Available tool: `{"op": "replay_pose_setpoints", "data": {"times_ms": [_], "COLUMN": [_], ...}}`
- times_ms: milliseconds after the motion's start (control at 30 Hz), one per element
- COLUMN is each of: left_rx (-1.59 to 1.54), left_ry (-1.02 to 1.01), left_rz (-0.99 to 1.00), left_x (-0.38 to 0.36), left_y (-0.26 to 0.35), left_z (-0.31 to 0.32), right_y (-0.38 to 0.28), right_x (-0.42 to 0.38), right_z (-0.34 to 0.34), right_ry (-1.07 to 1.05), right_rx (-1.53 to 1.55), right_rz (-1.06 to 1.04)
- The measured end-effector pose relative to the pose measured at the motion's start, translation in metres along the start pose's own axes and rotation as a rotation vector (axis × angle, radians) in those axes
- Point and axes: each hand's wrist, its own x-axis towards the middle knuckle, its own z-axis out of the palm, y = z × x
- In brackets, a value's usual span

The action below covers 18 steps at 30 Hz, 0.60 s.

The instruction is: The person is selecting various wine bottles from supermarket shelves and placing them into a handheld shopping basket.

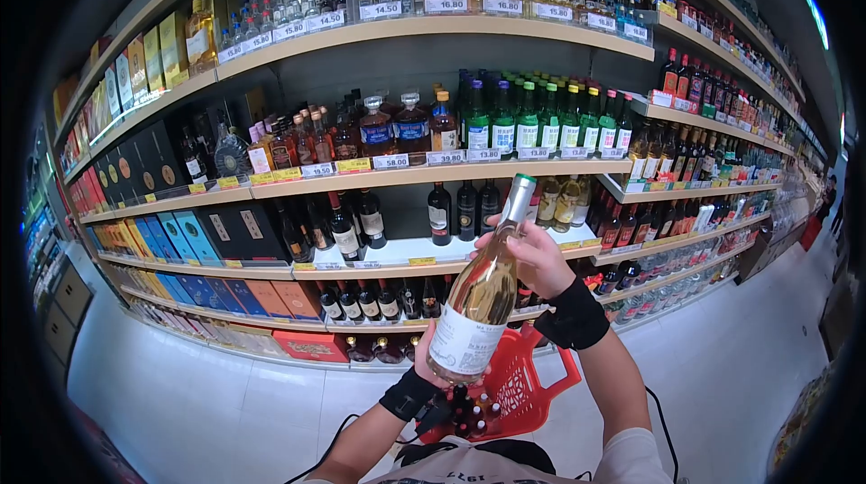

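Note:
A clear glass bottle [478, 290] of pale golden liquid, with a white label and a green-topped cap, is tilted in front of the shelves, its neck up and to the right. My right hand [538, 260] is wrapped round its neck and shoulder from behind. At the bottle's base, my left hand [426, 359] supports it from the left, fingers mostly hidden behind the glass. Both wrists wear black bands. Below the bottle is a red plastic basket [552, 387] with several small dark bottles [469, 416] in it.
Long store shelves [433, 175] hold rows of bottles and boxes with price tags along their edges. Green bottles [528, 123] stand on the middle shelf, dark wine bottles [345, 227] on the one below. A pale tiled floor [271, 403] lies under the shelves. Black cables hang near both arms.

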Motion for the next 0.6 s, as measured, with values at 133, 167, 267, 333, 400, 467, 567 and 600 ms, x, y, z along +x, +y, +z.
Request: {"op": "replay_pose_setpoints", "data": {"times_ms": [133, 167, 267, 333, 400, 467, 567, 600], "left_rx": [0.659, 0.848, 1.154, 1.204, 1.231, 1.066, 0.488, 0.304], "left_ry": [0.294, 0.325, 0.404, 0.404, 0.395, 0.361, 0.192, 0.064], "left_rz": [0.332, 0.467, 0.599, 0.613, 0.624, 0.556, 0.257, 0.105], "left_x": [-0.002, -0.001, 0.003, 0.004, 0.002, 0.004, 0.006, 0.008], "left_y": [-0.003, -0.004, -0.001, -0.001, -0.004, -0.005, -0.010, -0.009], "left_z": [-0.003, -0.004, 0.005, 0.007, 0.005, 0.003, 0.009, 0.010], "right_y": [0.002, 0.002, 0.005, 0.007, 0.007, 0.006, 0.004, 0.002], "right_x": [0.004, 0.004, 0.000, 0.000, 0.000, -0.002, -0.002, -0.002], "right_z": [0.002, -0.001, -0.010, -0.014, -0.015, -0.015, -0.009, -0.006], "right_ry": [-0.034, -0.038, -0.063, -0.083, -0.105, -0.117, -0.155, -0.187], "right_rx": [0.016, 0.034, 0.104, 0.114, 0.089, 0.063, 0.011, -0.017], "right_rz": [0.014, -0.004, -0.043, -0.059, -0.059, -0.053, -0.054, -0.065]}}
